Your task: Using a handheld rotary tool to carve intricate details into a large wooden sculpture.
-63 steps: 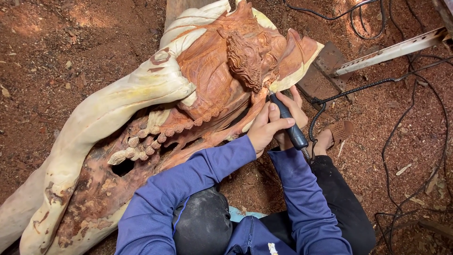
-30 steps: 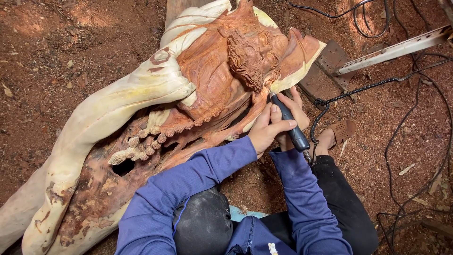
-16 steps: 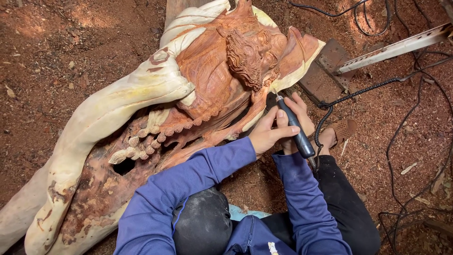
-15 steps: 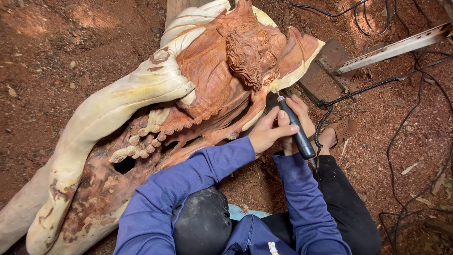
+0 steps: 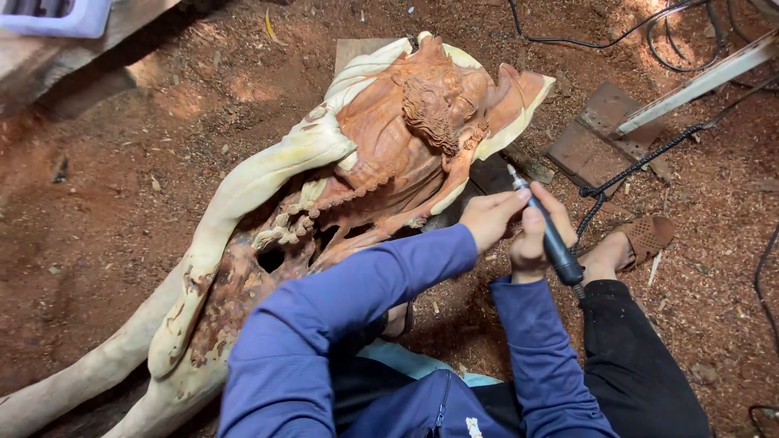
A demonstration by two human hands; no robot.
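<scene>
A large carved wooden sculpture (image 5: 381, 154), reddish-brown with pale cream sapwood, lies on the ground and shows a bearded figure with beads. My right hand (image 5: 537, 231) grips a dark blue rotary carving tool (image 5: 550, 235), its tip raised just off the sculpture's right edge. My left hand (image 5: 490, 216) rests beside it with fingertips touching the tool near its front end. Both arms wear blue sleeves.
Red dirt and wood chips cover the ground. The tool's black cable (image 5: 641, 158) runs back right past a flat wooden board (image 5: 600, 134) and a pale bar (image 5: 702, 81). My sandalled foot (image 5: 629, 243) sits right of the hands. A wooden beam (image 5: 81, 49) lies top left.
The tool and both hands have pulled back from the sculpture's edge toward me. The view has shifted, so the sculpture sits further right in the picture.
</scene>
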